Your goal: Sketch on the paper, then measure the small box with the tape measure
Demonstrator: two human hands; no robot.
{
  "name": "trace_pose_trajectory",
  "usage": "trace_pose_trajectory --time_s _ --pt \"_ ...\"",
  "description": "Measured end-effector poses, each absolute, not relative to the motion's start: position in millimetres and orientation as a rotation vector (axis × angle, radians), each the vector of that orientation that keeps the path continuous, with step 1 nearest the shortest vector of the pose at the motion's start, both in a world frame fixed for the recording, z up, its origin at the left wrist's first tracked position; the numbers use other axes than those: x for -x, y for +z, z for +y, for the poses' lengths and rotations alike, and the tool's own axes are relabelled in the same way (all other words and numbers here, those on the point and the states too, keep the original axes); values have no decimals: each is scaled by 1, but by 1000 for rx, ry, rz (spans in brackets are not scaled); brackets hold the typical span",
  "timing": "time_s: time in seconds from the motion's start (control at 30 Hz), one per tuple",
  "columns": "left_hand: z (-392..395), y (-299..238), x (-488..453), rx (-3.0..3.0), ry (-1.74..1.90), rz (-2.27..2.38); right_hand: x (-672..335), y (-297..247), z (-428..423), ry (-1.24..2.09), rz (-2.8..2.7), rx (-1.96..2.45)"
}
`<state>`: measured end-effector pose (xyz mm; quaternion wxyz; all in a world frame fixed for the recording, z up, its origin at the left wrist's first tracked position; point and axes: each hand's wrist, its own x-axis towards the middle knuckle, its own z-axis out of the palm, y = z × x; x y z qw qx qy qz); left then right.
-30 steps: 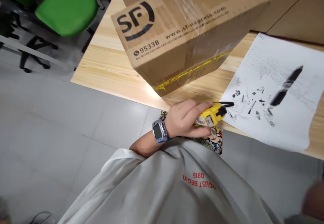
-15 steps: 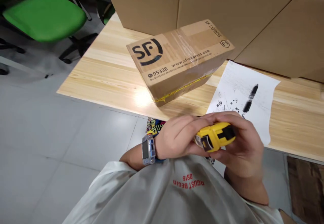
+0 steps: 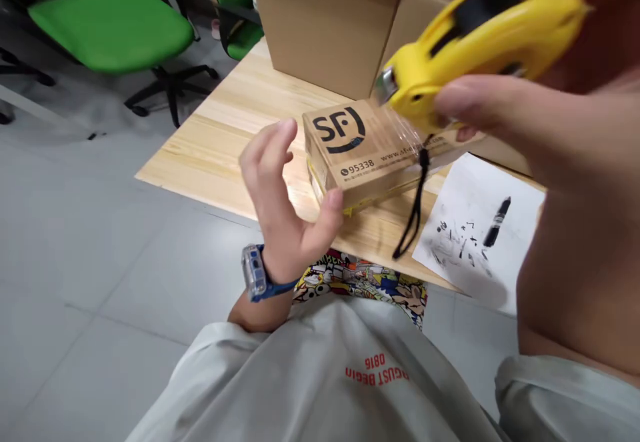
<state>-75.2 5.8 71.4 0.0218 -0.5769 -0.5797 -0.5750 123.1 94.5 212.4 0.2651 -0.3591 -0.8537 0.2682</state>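
Raised close to the camera, my right hand [image 3: 500,115] grips a yellow and black tape measure [image 3: 480,35] with a metal hook at its near end. A black wrist strap [image 3: 415,209] dangles below it. My left hand [image 3: 285,195], with a watch on the wrist, is held with fingers and thumb apart and nothing between them. It is beside the left end of a small taped cardboard box [image 3: 360,155] printed with SF lettering; whether it touches the box I cannot tell. The tape measure hides part of the box's right end.
The box lies on a wooden table [image 3: 200,142]. To its right, a black marker [image 3: 497,222] rests on a marked white sheet [image 3: 465,202]. Large cardboard boxes [image 3: 325,22] stand along the back. A green chair [image 3: 110,25] is on the floor at the left.
My hands have come apart. The right one has lifted the tape measure up and to the right, near the camera; the left has let go of it and moved left, fingers spread.
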Motion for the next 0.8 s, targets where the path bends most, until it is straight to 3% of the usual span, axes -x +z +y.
trace_pose_trajectory --time_s 0.13,0.27,0.53,0.8 --pt "24 78 69 1819 -1902 -1822 -82 211 112 251 -2580 468" --pt "27 83 64 1953 -1852 -1825 -73 194 119 334 -2640 292" --pt "28 82 66 1991 -1698 -1712 -117 187 129 221 -2544 383" --pt "34 78 66 1933 -1773 -1621 -234 168 150 185 -2224 782"
